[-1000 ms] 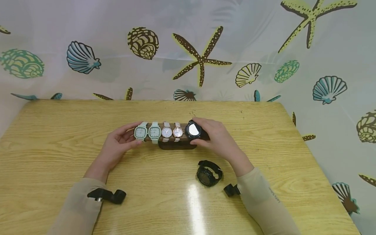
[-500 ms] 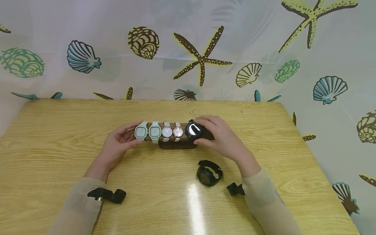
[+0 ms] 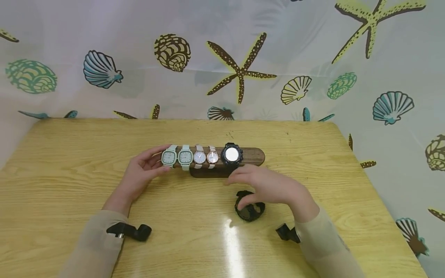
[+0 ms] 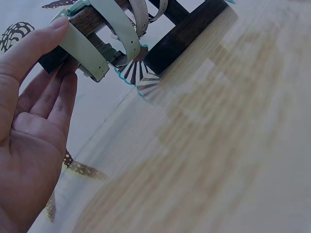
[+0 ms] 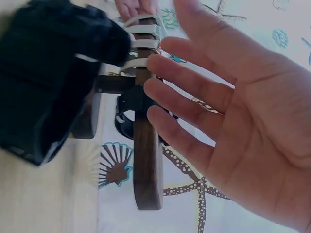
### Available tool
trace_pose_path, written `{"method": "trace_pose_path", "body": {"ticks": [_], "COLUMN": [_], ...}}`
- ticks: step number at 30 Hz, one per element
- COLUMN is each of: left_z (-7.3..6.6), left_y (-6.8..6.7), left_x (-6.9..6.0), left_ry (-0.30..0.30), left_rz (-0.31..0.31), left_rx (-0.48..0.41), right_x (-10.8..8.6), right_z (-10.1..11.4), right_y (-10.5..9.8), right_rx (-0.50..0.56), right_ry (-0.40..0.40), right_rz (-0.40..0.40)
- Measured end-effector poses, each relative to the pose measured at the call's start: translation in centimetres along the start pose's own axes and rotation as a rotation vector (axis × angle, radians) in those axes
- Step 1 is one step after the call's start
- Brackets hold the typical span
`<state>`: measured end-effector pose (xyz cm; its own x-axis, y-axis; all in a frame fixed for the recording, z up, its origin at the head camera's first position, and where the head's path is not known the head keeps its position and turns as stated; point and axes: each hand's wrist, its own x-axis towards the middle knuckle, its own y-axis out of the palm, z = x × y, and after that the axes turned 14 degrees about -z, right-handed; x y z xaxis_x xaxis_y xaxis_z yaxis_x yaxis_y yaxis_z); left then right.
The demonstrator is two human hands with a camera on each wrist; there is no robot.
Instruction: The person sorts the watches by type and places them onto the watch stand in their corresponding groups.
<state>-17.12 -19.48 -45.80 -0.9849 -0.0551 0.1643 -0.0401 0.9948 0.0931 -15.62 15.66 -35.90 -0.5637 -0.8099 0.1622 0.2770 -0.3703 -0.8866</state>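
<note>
A wooden watch stand bears a row of watches. From the left come two mint square-faced watches, two smaller watches with pale straps, and a black watch. My left hand grips the stand's left end, its thumb on a mint strap and its fingers behind the bar. My right hand holds nothing, fingers spread and slightly bent, in front of the stand. Below it a loose black watch lies on the table, partly hidden by the thumb.
The wooden table ends at a shell-patterned curtain at the back and right. Each sleeve carries a black wrist mount. A large blurred black shape covers the left of the right wrist view.
My right hand has let go of the black watch on the stand and moved toward me, over the loose watch. The stand's right end now shows. My left hand keeps its grip.
</note>
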Motion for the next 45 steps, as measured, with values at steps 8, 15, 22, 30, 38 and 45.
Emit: {"method": "trace_pose_path", "body": {"ticks": [8, 15, 22, 30, 38, 45], "left_z": [0.0, -0.1, -0.2, -0.1, 0.0, 0.0], "left_y": [0.1, 0.1, 0.2, 0.2, 0.1, 0.0], "left_x": [0.1, 0.2, 0.1, 0.0, 0.0, 0.0], "left_ry": [0.014, 0.01, 0.01, 0.006, 0.003, 0.007], "left_rz": [0.011, 0.01, 0.013, 0.008, 0.004, 0.008], "left_rx": [0.006, -0.001, -0.024, -0.016, -0.021, -0.015], "right_x": [-1.9, -2.5, -2.4, -2.4, -2.9, -3.7], "right_z": [-0.1, -0.4, -0.5, -0.8, -1.7, -2.6], "right_y": [0.7, 1.7, 2.2, 2.6, 1.7, 0.9], "right_rx": [-0.063, -0.067, -0.1, -0.145, -0.063, -0.019], "right_ry": [0.038, 0.061, 0.039, -0.021, 0.037, 0.123], "right_rz": [0.139, 0.163, 0.181, 0.1, 0.034, -0.033]}}
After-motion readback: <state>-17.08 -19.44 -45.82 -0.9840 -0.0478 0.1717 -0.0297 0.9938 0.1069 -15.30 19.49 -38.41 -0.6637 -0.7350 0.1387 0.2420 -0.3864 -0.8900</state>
